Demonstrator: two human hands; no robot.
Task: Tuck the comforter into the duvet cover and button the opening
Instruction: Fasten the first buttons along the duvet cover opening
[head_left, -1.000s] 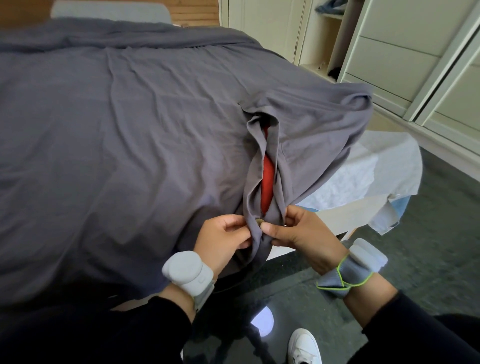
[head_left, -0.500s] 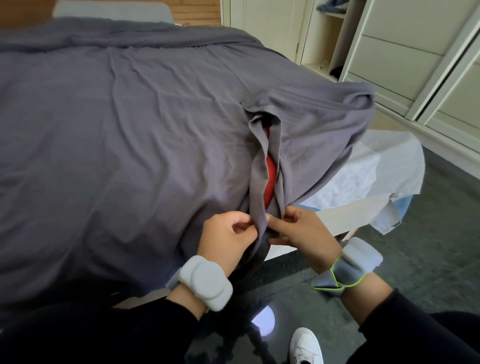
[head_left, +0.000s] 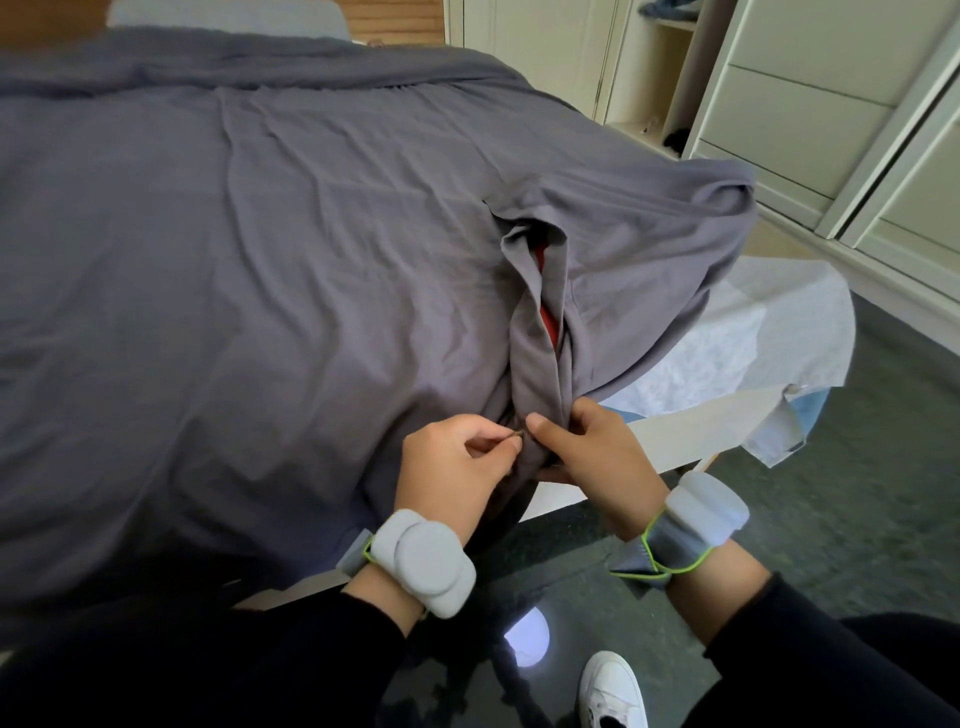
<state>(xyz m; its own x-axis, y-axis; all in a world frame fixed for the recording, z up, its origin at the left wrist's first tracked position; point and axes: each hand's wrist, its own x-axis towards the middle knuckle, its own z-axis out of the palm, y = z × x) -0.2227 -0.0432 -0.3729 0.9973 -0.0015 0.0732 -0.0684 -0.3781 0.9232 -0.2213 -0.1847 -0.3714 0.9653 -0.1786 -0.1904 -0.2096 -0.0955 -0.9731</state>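
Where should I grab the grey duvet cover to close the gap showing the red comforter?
Probably pinch both hemmed edges of the duvet cover just above the hands, where the red comforter shows. Left hand takes the left flap, right hand the right; the slit runs away from you.

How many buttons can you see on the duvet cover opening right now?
1: a small brown button pinched at the left hand fingertips, beside the right hand thumb, at the opening's near end. Others may be hidden in the folds.
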